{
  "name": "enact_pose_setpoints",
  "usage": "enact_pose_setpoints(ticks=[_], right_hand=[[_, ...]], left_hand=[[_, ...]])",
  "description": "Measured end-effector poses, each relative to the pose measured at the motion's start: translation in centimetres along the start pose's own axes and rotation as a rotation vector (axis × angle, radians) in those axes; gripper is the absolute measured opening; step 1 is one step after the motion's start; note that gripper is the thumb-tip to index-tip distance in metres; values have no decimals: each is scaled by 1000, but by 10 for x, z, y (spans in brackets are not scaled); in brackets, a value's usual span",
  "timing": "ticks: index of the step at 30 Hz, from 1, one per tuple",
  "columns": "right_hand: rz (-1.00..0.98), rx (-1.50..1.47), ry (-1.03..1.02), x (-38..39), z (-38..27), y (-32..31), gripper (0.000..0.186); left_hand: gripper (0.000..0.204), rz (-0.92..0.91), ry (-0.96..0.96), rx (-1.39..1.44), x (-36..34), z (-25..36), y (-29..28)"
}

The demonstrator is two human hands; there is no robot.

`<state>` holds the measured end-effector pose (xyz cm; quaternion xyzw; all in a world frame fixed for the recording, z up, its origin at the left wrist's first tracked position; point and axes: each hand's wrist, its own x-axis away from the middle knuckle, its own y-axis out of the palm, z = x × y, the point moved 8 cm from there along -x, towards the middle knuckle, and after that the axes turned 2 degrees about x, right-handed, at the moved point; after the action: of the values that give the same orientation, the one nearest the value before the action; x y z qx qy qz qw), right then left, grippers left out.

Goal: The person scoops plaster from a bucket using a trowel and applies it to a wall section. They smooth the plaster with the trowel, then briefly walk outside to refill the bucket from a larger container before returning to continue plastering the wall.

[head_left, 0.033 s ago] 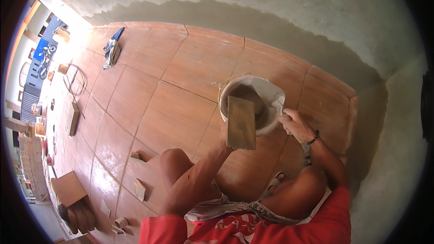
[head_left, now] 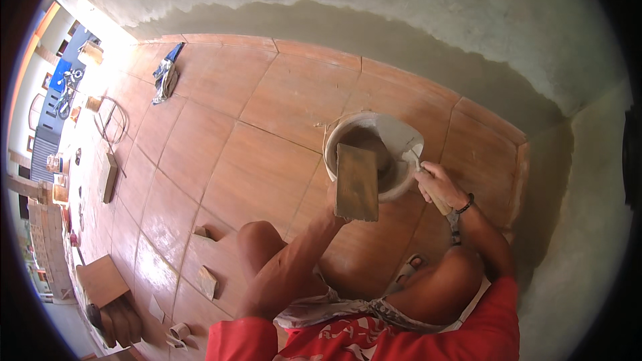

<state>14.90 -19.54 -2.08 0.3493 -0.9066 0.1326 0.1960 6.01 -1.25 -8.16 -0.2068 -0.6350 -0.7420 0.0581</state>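
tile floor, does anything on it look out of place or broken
Loose angular scraps, possibly broken tile, lie scattered left of the left knee, and a crumpled blue-and-grey bag or cloth lies near the tile skirting. Both look like stray litter on the floor.

Open floor (head_left: 261, 154) extends left of the bucket (head_left: 328, 154), permitting sideways passage as far as the crumpled sheet (head_left: 164, 80). The board (head_left: 357, 184) obstructs the bucket's near left side, the trowel (head_left: 404, 137) its right; beyond, the wall (head_left: 321, 23) limits reach.

Orange tiled floor (head_left: 261, 160), two-toned grey wall (head_left: 401, 0)
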Motion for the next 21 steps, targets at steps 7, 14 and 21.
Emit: enact_pose_setpoints(ticks=[7, 14, 21], right_hand=[[-453, -709, 126, 13, 3, 24, 38], [-620, -532, 243, 41, 17, 25, 39], [-292, -238, 232, 72, 37, -22, 34]], left_hand=[[35, -215, -141, 116, -10, -26, 14], [35, -182, -81, 76, -14, -22, 11], [34, -277, -22, 110, -6, 4, 42]])
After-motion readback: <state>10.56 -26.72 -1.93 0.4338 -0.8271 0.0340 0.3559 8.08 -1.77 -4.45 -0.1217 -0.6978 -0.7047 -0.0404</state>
